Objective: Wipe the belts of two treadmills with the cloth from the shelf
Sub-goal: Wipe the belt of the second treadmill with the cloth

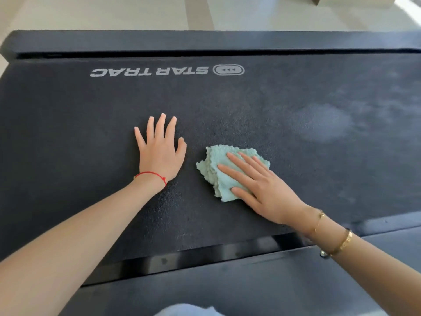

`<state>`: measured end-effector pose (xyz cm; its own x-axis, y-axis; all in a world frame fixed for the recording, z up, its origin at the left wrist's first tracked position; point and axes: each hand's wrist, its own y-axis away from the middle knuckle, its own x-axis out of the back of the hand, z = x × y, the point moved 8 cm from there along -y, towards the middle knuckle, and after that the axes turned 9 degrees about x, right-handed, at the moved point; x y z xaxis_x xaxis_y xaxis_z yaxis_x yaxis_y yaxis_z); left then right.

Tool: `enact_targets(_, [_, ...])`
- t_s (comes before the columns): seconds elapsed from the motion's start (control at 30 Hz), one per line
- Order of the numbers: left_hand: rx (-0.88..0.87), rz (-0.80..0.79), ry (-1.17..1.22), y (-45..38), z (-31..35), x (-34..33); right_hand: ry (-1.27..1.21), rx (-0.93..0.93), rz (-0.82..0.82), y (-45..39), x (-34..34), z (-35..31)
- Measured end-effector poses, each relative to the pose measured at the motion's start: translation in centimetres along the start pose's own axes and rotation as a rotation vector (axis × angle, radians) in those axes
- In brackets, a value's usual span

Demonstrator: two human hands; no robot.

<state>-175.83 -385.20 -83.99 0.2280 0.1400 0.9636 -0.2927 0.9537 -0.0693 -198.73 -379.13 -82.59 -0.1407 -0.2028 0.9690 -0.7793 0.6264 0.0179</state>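
Observation:
A black treadmill belt (227, 106) with white "STAR TRAC" lettering fills most of the view. A folded mint-green cloth (216, 165) lies on the belt near its middle. My right hand (257, 188) lies flat on the cloth, fingers stretched over it and pressing it down. My left hand (159, 149) rests palm-down on the bare belt just left of the cloth, fingers spread, holding nothing. A pale dusty patch (323, 124) shows on the belt to the right.
A black side rail (205, 41) runs along the far edge of the belt, with pale floor (114, 12) beyond it. A second dark rail (250, 281) lies along the near edge, close to my body.

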Motion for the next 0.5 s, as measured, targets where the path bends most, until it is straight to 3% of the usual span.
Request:
enact_targets(0.2, [0.023,0.0,-0.025,0.3,0.2,0.1,0.01,-0.244,0.076,-2.3,1.0,4.0])
enact_targets(0.37, [0.026,0.011,-0.018,0.4,0.3,0.1,0.018,0.03,-0.029,1.9,-0.9,-4.4])
enact_targets(0.5, [0.027,0.011,-0.004,0.2,0.2,0.0,0.016,0.138,-0.064,2.9,-0.8,-5.1])
